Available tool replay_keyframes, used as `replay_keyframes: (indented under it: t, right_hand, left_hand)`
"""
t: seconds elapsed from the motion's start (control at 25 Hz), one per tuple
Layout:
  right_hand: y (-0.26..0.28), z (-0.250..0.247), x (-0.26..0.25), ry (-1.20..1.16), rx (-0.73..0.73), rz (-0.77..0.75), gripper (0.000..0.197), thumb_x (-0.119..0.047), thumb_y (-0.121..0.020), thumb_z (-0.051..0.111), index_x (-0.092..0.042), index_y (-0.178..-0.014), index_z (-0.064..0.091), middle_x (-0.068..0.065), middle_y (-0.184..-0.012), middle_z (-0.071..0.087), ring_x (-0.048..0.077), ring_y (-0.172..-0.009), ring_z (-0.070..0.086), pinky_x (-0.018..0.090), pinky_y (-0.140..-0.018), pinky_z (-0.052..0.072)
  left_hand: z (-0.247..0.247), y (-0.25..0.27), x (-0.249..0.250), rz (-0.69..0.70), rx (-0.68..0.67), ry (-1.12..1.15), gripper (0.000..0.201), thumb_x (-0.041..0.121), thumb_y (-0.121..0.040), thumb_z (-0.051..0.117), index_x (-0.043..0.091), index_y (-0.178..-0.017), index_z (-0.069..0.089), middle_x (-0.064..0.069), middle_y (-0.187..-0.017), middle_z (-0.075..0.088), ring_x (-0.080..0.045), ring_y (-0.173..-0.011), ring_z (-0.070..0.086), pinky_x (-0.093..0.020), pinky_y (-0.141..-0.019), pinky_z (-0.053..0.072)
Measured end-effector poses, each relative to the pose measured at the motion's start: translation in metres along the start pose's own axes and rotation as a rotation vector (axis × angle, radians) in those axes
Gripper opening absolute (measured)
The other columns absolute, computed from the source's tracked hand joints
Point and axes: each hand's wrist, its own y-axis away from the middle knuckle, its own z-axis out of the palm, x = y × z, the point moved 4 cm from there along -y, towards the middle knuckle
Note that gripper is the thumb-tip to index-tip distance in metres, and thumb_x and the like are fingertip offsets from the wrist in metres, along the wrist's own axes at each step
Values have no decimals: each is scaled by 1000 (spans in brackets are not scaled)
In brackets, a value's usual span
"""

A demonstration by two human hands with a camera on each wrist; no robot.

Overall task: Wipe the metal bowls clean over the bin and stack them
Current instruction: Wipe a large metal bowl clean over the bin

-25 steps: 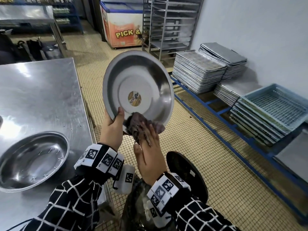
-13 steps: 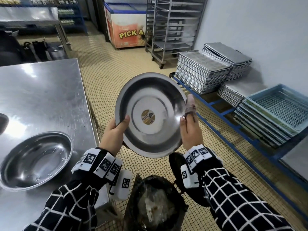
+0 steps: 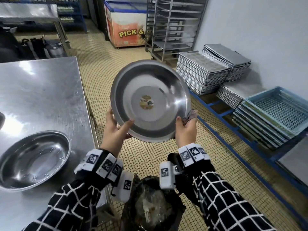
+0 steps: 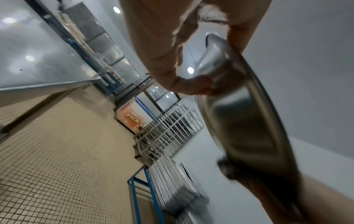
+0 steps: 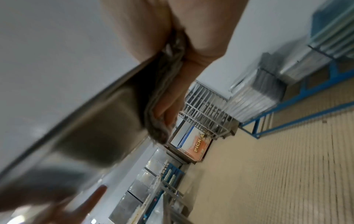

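Note:
I hold a shallow metal bowl (image 3: 150,100) tilted toward me above the black-bagged bin (image 3: 150,209); a round sticker sits in its middle. My left hand (image 3: 115,130) grips its lower left rim, thumb inside. My right hand (image 3: 185,129) holds the lower right rim with a greyish rag (image 3: 190,115) pressed against the outside. In the left wrist view the fingers (image 4: 172,72) curl behind the bowl (image 4: 239,115). The right wrist view shows the rag (image 5: 162,97) between my fingers and the bowl's outer wall (image 5: 95,121). A second metal bowl (image 3: 33,160) sits on the steel table (image 3: 41,90).
Stacks of metal trays (image 3: 201,72) and blue plastic crates (image 3: 273,112) lie on a low blue rack (image 3: 221,112) at right. A wheeled rack (image 3: 171,27) and a chest freezer (image 3: 125,25) stand at the back. Tiled floor (image 3: 216,164) lies between table and rack.
The rag moved from the bowl's inside bottom edge round to the outside of the right rim. The bowl dropped lower and turned in my hands.

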Motion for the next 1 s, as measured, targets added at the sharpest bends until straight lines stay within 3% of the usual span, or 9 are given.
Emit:
replay_keyframes:
  t: [0.08, 0.24, 0.4, 0.52, 0.56, 0.64, 0.72, 0.84, 1.0]
  right_hand:
    - [17, 12, 3, -146, 9, 16, 55, -12, -97, 48, -15, -145, 22, -11, -110, 50, -2, -86, 59, -1, -59, 42]
    - [28, 23, 11, -195, -59, 32, 33, -27, -99, 43, -27, -132, 38, -23, -99, 51, -5, -90, 54, 7, -63, 44]
    - [22, 11, 13, -29, -14, 54, 23, -30, -102, 35, -20, -115, 52, -10, -94, 56, 13, -94, 60, 20, -72, 47]
    - [23, 18, 6, 147, -104, -136, 17, -29, -101, 36, -22, -103, 52, -7, -84, 58, -1, -70, 54, 14, -61, 44]
    - [27, 28, 3, 227, -192, -250, 20, -31, -101, 36, -20, -105, 52, -4, -86, 59, -2, -71, 53, 15, -64, 43]
    - [45, 58, 3, 456, -468, -513, 40, -43, -100, 27, -18, -120, 51, 1, -115, 57, 4, -106, 51, 25, -96, 41]
    - [66, 81, 17, 727, -700, -659, 61, -54, -97, 10, -19, -135, 41, 1, -142, 42, 14, -136, 29, 42, -117, 13]
    - [67, 75, 37, 992, -740, -714, 74, -59, -91, -8, -24, -145, 30, -4, -152, 30, 15, -145, 12, 47, -117, -4]
    - [24, 40, 48, 1246, -600, -648, 82, -58, -85, -15, -23, -147, 25, -6, -155, 24, 13, -146, 0, 43, -117, -11]
  left_hand:
    - [17, 16, -12, 2, -16, -70, 48, 20, -83, 67, 31, -123, 41, 8, -106, 64, -15, -97, 67, -25, -70, 57]
    - [14, 18, -23, -135, 183, -29, 13, 16, -86, 65, 27, -87, 57, 4, -92, 67, -27, -94, 66, -45, -83, 55]
    - [-10, 1, -11, -139, 288, -13, 18, 12, -91, 56, 28, -82, 52, 5, -85, 61, -21, -87, 61, -33, -76, 51]
    - [-24, -9, -9, -155, 289, -85, 12, 19, -92, 55, 28, -84, 55, 1, -86, 63, -31, -93, 63, -46, -84, 52]
    - [-23, -9, -6, -134, 272, -118, 12, 21, -93, 54, 29, -84, 56, 2, -85, 64, -29, -92, 63, -47, -85, 51]
    - [-17, -8, 0, -112, 226, -138, 13, 26, -95, 52, 30, -85, 59, 8, -86, 65, -18, -88, 63, -36, -80, 51]
    - [-14, -6, 0, -121, 206, -132, 14, 38, -93, 53, 27, -94, 62, 9, -89, 67, -9, -87, 63, -26, -77, 50]
    - [-26, -6, -21, -226, 227, -46, 62, 73, -66, 64, 23, -103, 65, -3, -100, 72, -26, -96, 67, -48, -90, 50]
    - [-25, 2, -14, -204, 194, -82, 16, 40, -93, 52, 28, -87, 60, 3, -88, 69, -22, -89, 64, -36, -82, 49]
